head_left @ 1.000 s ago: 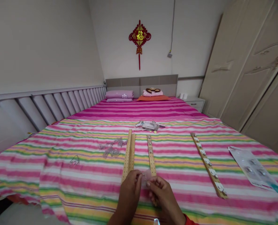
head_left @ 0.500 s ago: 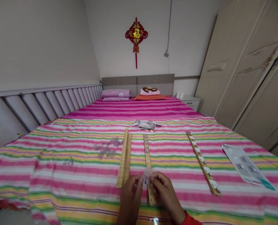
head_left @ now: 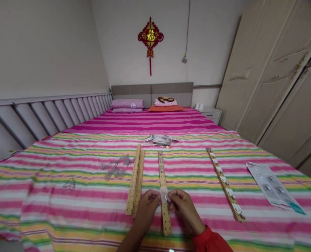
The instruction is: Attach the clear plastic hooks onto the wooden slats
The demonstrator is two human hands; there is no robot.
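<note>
A clear adhesive hook [head_left: 164,194] with a small metal hook lies against the middle wooden strip [head_left: 166,218], which is pierced with holes. My left hand [head_left: 147,205] pinches its left edge between thumb and finger. On the opposite side my right hand [head_left: 182,206], below a red sleeve, pinches the right edge. Whether the hook is stuck down, I cannot tell. Toward the strip's far end sit several similar metal hooks [head_left: 161,161] on clear backing.
Two bare perforated strips [head_left: 133,189] lie left of my hands, with loose clear hooks [head_left: 117,170] beyond them. At right are a strip bearing several white hooks [head_left: 227,186] and a blister pack [head_left: 275,189]. Plastic packets [head_left: 160,140] lie farther back on the striped bed.
My hands have brought the clear hook down flat against the strip, and they now hold it by its two sides. The view has shifted slightly.
</note>
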